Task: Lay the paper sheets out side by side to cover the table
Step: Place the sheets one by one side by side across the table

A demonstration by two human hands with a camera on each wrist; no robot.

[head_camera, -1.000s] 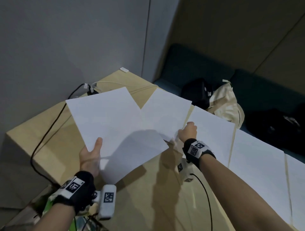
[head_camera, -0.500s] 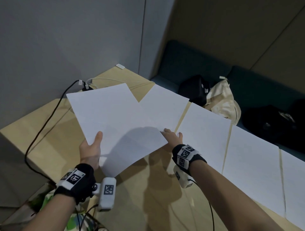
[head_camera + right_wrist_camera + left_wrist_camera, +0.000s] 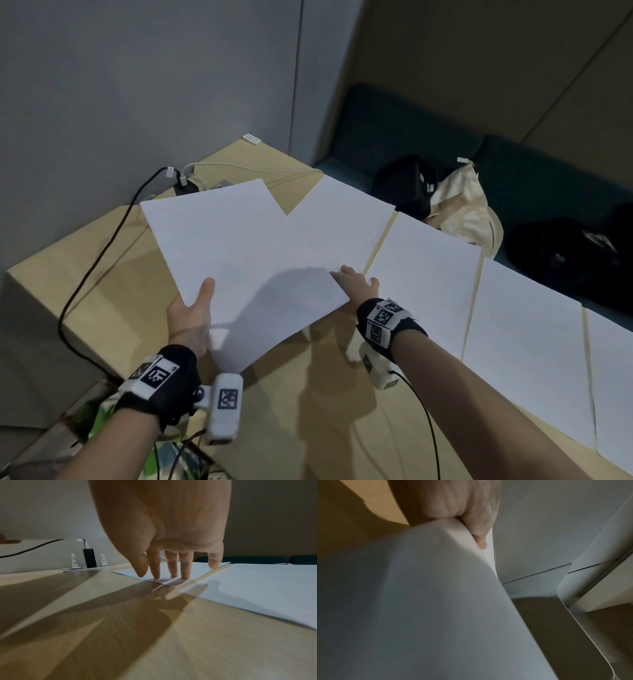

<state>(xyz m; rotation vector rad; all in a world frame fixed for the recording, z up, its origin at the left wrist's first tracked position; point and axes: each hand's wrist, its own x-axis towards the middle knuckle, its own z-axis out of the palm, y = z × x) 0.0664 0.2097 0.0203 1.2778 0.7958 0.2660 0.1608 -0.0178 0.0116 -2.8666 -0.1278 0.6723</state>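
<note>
An office meeting nook, by the look of it: pale wood table (image 3: 144, 274) with a built-in power socket strip (image 3: 91, 566), grey partition walls (image 3: 137, 85), teal upholstered bench (image 3: 394, 137) at the far side

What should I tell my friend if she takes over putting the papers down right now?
Left hand: grips the stack of spare sheets, held up over the table.
Right hand: straight fingers press the near corner of the newest sheet, which lies flat.
Done: a row of sheets lies side by side along the far edge, running right from that one; next in line is the second sheet.
Left: the near part of the table and the left end by the black cable are bare wood. Keep laying sheets there.
</note>
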